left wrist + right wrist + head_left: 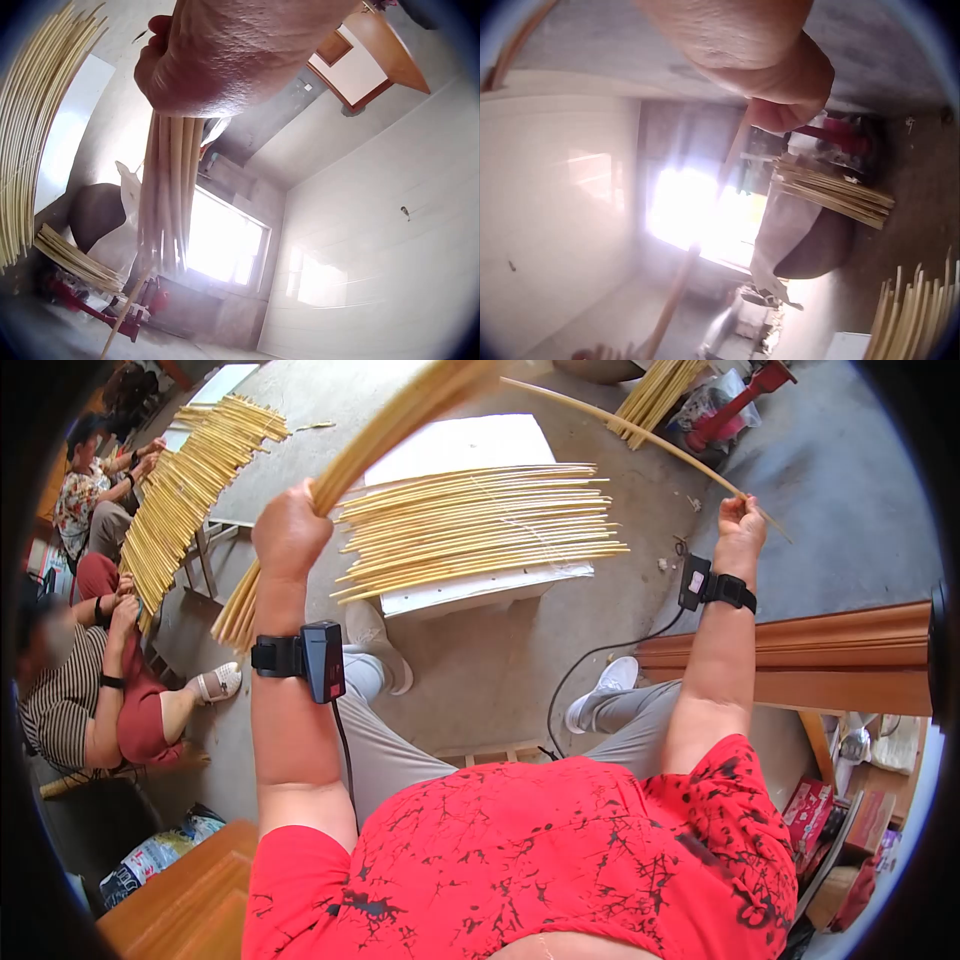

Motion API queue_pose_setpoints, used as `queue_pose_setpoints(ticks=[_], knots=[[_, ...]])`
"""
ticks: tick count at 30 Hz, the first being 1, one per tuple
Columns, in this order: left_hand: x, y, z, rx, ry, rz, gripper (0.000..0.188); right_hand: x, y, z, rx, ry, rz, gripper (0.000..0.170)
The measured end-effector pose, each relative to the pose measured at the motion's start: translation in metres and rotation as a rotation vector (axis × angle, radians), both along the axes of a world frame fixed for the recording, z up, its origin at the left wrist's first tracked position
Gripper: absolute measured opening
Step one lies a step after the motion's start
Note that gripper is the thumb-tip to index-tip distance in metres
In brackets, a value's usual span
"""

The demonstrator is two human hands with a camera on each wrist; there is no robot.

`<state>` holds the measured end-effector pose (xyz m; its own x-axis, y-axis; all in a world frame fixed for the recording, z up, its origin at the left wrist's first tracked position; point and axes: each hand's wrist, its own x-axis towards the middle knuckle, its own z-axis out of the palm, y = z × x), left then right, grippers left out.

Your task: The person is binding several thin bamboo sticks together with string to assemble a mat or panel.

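My left hand point(290, 532) is raised and grips a thick bundle of long, pale yellow plant stalks point(385, 435). The bundle fans upward past the top of the head view, its lower ends showing below the fist. My right hand point(741, 525), lifted on the other side, pinches a single stalk point(640, 430) close to one end. That stalk bows toward the top of the bundle. Between my hands, lower down, a row of stalks point(480, 525) lies side by side on a white board point(470, 442), with a thin cord line across them.
Two people sit at the left by another row of stalks point(190, 490) on a stand. More stalks point(655, 400) lie at the top right beside a red metal object point(735, 405). A wooden panel point(800, 650) stands right, and a black cable point(600, 650) hangs from my right wrist.
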<state>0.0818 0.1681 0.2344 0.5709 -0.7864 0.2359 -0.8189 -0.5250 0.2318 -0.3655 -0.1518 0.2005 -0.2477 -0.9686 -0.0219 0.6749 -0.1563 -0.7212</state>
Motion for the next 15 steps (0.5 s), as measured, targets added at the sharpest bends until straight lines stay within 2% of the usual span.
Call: queue_pose_setpoints(ticks=[2, 3, 5, 7, 9, 15], knots=[[0.006, 0.001, 0.001, -0.077, 0.027, 0.11, 0.024, 0.002, 0.0, -0.026, 0.217, 0.208, 0.054, 0.011], [0.006, 0.001, 0.001, -0.065, 0.031, 0.117, 0.024, 0.016, 0.01, -0.044, 0.283, 0.299, 0.107, 0.01], [0.003, -0.003, 0.0, -0.208, -0.028, 0.096, 0.025, 0.051, 0.024, -0.088, 0.463, 0.43, 0.208, 0.011], [-0.003, -0.008, -0.001, -0.219, -0.02, 0.086, 0.025, 0.095, 0.066, -0.111, 0.477, 0.467, 0.362, 0.013], [-0.007, -0.013, -0.003, -0.236, -0.007, 0.023, 0.025, 0.125, 0.089, -0.137, 0.492, 0.485, 0.406, 0.011], [-0.018, -0.013, 0.0, -0.158, -0.006, 0.003, 0.027, 0.16, 0.093, -0.155, 0.593, 0.463, 0.413, 0.011]])
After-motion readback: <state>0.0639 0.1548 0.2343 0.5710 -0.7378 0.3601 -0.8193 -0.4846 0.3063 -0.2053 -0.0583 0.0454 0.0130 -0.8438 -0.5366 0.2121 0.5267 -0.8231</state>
